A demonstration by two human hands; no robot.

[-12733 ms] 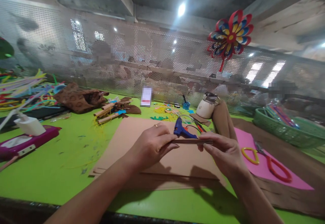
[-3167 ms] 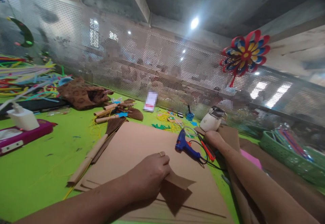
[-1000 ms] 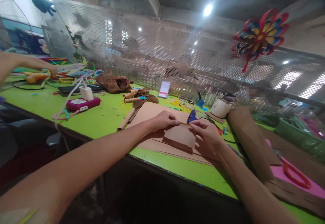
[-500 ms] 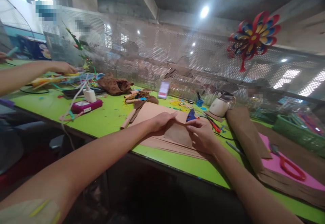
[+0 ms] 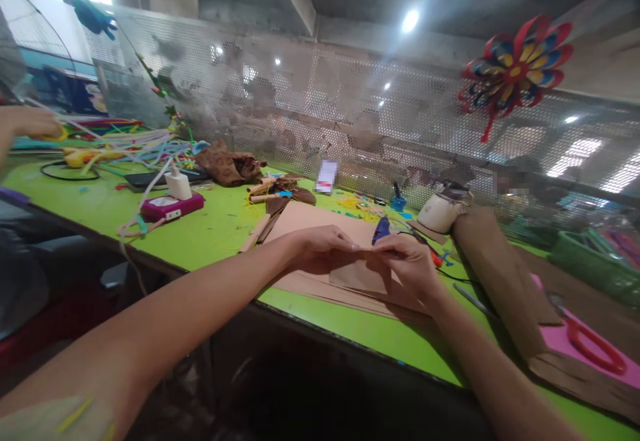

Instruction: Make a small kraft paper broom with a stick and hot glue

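Observation:
My left hand (image 5: 320, 244) and my right hand (image 5: 407, 262) meet above a stack of brown paper sheets (image 5: 320, 224) on the green table (image 5: 210, 231). Both pinch the top edge of a small brown paper piece (image 5: 363, 273), which hangs between them over the stack. A blue glue gun (image 5: 380, 229) lies just behind my fingertips, with red-handled pliers or cutters beside it, mostly hidden.
A brown paper roll (image 5: 493, 274) lies to the right, beside pink foam (image 5: 620, 374) with red scissors (image 5: 593, 348). A white pot (image 5: 439, 211), a pink box (image 5: 170, 206) with a charger, small paper brooms (image 5: 277, 191) and coloured straws (image 5: 125, 151) are around. Another person's hand (image 5: 27, 121) works far left.
My hands have lifted the small paper piece a little and pinch its top edge closer together. The view shifted slightly; the other person's arm drew back to the left.

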